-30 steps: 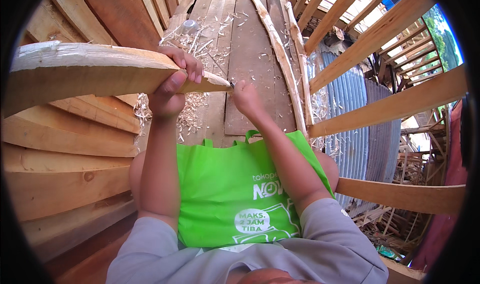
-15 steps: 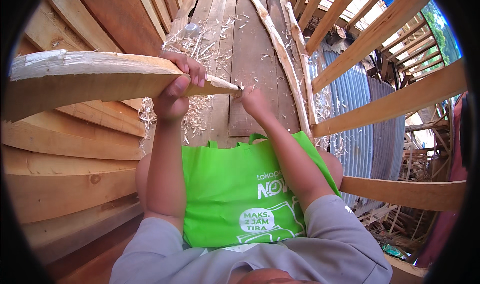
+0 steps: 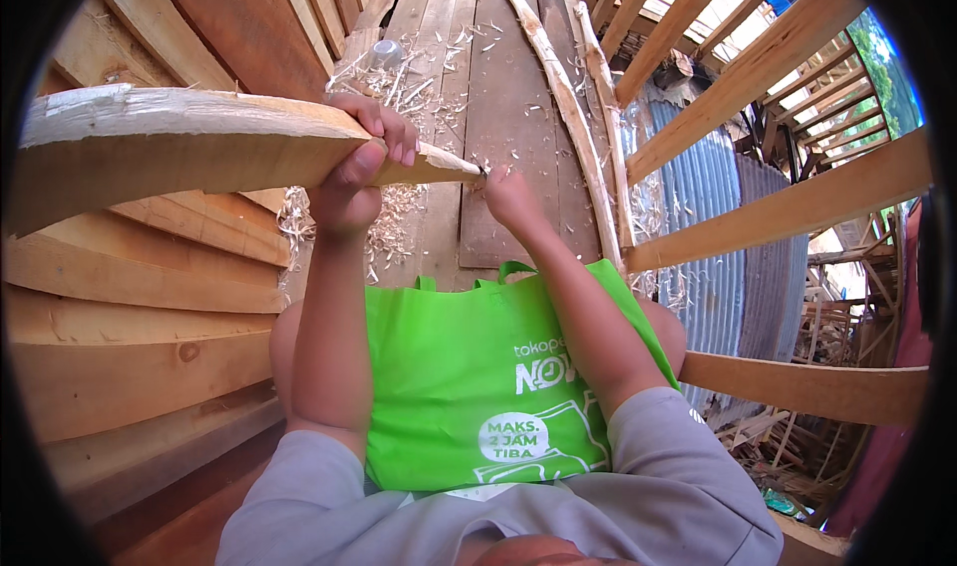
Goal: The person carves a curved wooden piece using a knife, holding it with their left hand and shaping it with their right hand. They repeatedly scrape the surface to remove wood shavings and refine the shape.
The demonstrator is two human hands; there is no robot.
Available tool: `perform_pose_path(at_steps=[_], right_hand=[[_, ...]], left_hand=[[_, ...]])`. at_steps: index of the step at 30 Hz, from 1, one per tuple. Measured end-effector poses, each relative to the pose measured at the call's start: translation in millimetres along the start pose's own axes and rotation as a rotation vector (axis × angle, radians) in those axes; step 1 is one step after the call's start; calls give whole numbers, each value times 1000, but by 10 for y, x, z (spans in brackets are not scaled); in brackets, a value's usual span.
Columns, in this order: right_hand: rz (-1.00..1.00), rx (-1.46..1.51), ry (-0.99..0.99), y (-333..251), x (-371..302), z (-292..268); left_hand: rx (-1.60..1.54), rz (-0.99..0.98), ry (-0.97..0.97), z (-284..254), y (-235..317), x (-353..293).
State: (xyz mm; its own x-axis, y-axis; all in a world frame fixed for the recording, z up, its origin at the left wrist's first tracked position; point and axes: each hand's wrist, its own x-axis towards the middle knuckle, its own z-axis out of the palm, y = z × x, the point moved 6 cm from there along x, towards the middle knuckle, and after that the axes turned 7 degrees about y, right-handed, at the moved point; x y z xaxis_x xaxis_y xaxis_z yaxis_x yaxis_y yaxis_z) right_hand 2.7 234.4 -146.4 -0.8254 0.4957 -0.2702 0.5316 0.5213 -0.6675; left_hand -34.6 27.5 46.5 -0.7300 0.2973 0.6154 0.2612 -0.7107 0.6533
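Observation:
My left hand [image 3: 361,162] grips a long pale wooden piece [image 3: 189,147] near its tapered end; the piece runs out to the left edge of the view. My right hand [image 3: 510,195] is closed just at the pointed tip, on a small dark tool that is mostly hidden by the fingers. A green fabric bag [image 3: 478,377] lies across my lap beneath both forearms.
Wood shavings [image 3: 399,222] litter the plank floor [image 3: 503,107] ahead. Stacked wooden planks [image 3: 130,327] rise on the left. Two thin curved branches [image 3: 573,117] lie on the floor beside a wooden railing [image 3: 768,217] on the right, with corrugated metal below it.
The wooden piece and both hands have shifted slightly to the right and a little up; the grip on each is unchanged.

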Motion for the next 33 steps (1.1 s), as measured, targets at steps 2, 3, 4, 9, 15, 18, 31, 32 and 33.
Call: perform_pose_path(at_steps=[2, 3, 4, 9, 15, 18, 31, 32, 33], right_hand=[[24, -24, 59, 126, 82, -49], [21, -53, 60, 121, 68, -47], [19, -81, 63, 120, 51, -47], [-100, -83, 32, -369, -208, -171], [23, -40, 62, 126, -19, 9], [-2, -37, 182, 214, 93, -16], [-218, -317, 89, 1005, 510, 75], [-207, -304, 75, 927, 507, 173], [-194, -293, 69, 837, 480, 218]], left_hand=[[-1, 4, 0, 25, -6, 15], [7, 4, 12, 6, -11, -4], [3, 0, -3, 6, -11, 0], [21, 4, -14, -79, 20, -5], [-3, -7, 8, 15, -8, 4], [19, 18, 7, -2, -18, 11], [-69, -6, -69, 128, -50, 75], [-42, -1, -59, 71, -29, 60], [-19, 1, -43, 40, 1, 29]])
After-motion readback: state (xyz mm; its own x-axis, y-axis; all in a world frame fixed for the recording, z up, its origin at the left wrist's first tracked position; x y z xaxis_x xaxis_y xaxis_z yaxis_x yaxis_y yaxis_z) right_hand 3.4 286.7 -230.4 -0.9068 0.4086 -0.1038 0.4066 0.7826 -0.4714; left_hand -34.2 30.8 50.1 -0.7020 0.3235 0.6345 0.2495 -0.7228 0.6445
